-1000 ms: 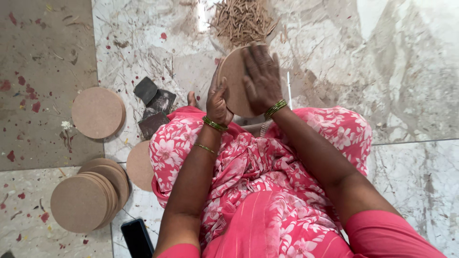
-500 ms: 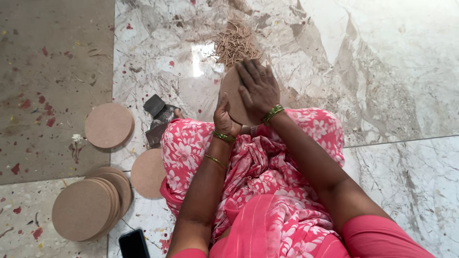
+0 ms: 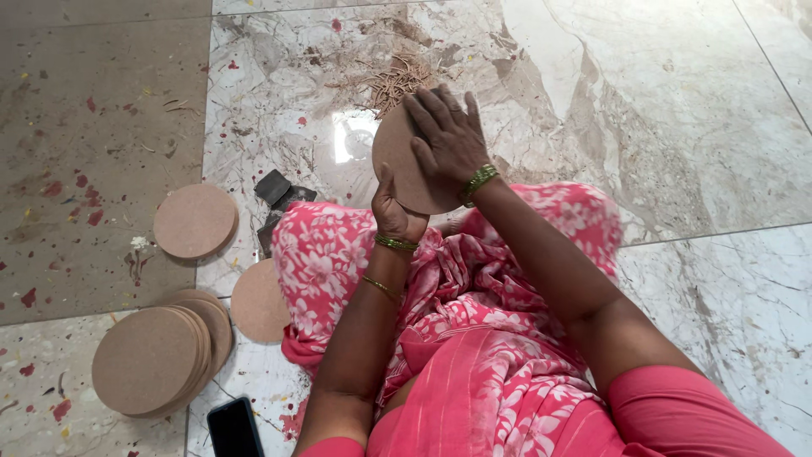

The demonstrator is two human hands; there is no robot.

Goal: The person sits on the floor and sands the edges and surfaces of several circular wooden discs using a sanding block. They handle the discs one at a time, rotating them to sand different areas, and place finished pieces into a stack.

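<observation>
A person seated on a marble floor (image 3: 694, 127) holds a round brown board disc (image 3: 397, 161) above the knees, the left hand (image 3: 396, 216) with fingers clenched on its lower edge and the right hand (image 3: 448, 140) spread flat, fingers released, across its face. Judging by the scene, work is partway through: a stack of similar discs (image 3: 156, 355) and two loose discs (image 3: 194, 220) lie at the left, with a pile of brown shavings (image 3: 397, 80) just beyond the held disc.
</observation>
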